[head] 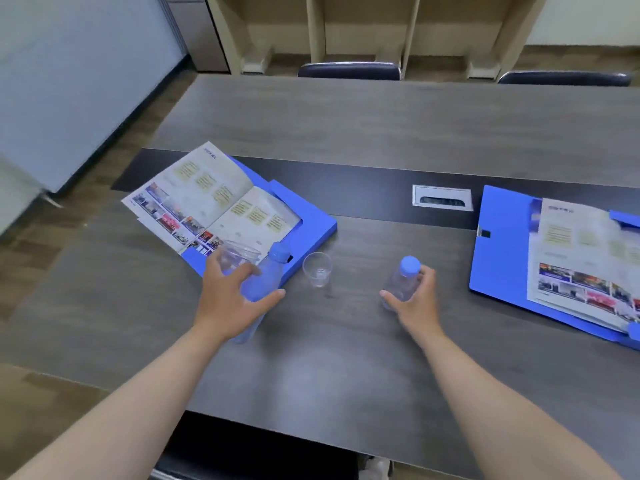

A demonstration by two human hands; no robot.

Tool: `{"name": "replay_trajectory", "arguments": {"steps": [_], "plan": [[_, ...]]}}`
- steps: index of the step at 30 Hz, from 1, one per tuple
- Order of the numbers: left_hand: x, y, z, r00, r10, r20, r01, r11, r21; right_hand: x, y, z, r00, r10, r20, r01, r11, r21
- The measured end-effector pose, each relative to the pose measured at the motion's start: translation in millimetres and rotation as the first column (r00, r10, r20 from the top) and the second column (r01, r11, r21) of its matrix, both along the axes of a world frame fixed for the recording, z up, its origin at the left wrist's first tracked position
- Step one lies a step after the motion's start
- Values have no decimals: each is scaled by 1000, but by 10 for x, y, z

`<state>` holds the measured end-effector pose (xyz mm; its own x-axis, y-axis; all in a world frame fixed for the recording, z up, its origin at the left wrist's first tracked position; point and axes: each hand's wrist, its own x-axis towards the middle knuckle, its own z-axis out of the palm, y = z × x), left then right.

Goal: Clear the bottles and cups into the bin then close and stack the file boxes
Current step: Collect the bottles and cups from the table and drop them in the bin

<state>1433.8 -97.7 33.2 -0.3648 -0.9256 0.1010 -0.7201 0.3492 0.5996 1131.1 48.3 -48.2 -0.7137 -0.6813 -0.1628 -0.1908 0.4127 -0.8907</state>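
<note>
My left hand (230, 296) wraps around a tall clear bottle (266, 277) with a blue cap. Just behind its fingers is a clear plastic cup (239, 258), which it may also touch. My right hand (415, 299) grips a smaller clear bottle (403, 284) with a blue cap. A second small clear cup (317, 270) stands upright on the table between my hands. An open blue file box (311, 225) with a brochure (211, 199) across it lies at the left. Another open blue file box (502, 244) with papers lies at the right.
The dark grey table (346, 126) has a metal cable port (442, 198) in its black centre strip. Two dark chairs (349, 70) stand at the far side, and one chair is under the near edge. No bin is in view.
</note>
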Motion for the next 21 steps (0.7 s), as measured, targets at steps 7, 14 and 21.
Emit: {"name": "replay_trajectory", "arguments": {"steps": [7,14,21], "plan": [[-13,4,-10,998,-46,40,45,999,21,-9,34,-152,1000,5,-19,-5,1000,3],[132,-92,-15,976,-204,76,210,973,-91,161,229,-197,984,-179,12,179,984,-15],[412,-223,-78,931,-327,160,354,915,-193,1105,230,-226,944,34,-329,-49,998,-38]]}}
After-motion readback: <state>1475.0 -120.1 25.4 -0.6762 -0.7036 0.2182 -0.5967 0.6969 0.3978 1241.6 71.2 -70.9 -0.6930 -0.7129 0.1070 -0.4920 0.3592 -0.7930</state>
